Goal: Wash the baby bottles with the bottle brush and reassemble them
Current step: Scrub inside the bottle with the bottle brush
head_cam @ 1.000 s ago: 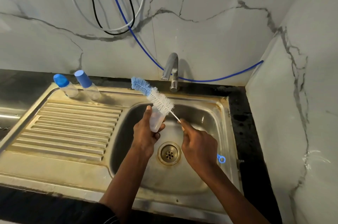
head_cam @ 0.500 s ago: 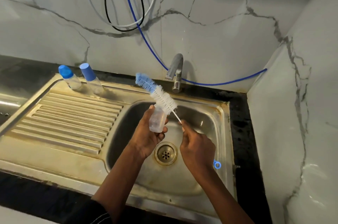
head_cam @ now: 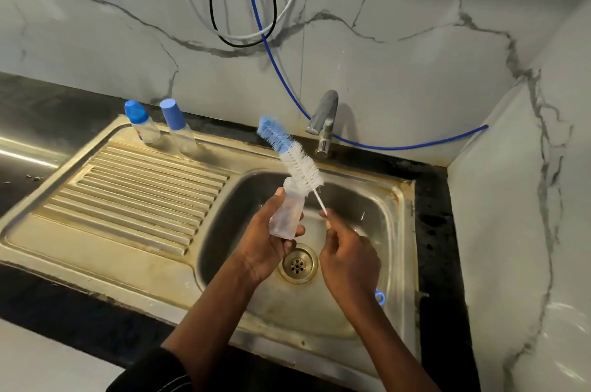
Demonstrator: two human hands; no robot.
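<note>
Nearest the cam: L hand (head_cam: 262,252) wrapped round a clear open bottle (head_cam: 285,217), fingers + thumb curled on its body. It's held tilted over the sink (head_cam: 402,231) basin, just above the drain (head_cam: 298,263). R hand (head_cam: 350,260) right beside it, thumb & forefinger pinching the thin white stem of the bottle brush (head_cam: 295,158), other fingers curled in. White bristles overlap the bottle mouth, blue tip sticks up; can't tell if any are inside. Further back on the drainboard (head_cam: 137,187): left capped bottle (head_cam: 142,126) and right capped bottle (head_cam: 179,127), upright, side by side. Then tap (head_cam: 323,123) + blue hose (head_cam: 275,59) on the wall.
</note>
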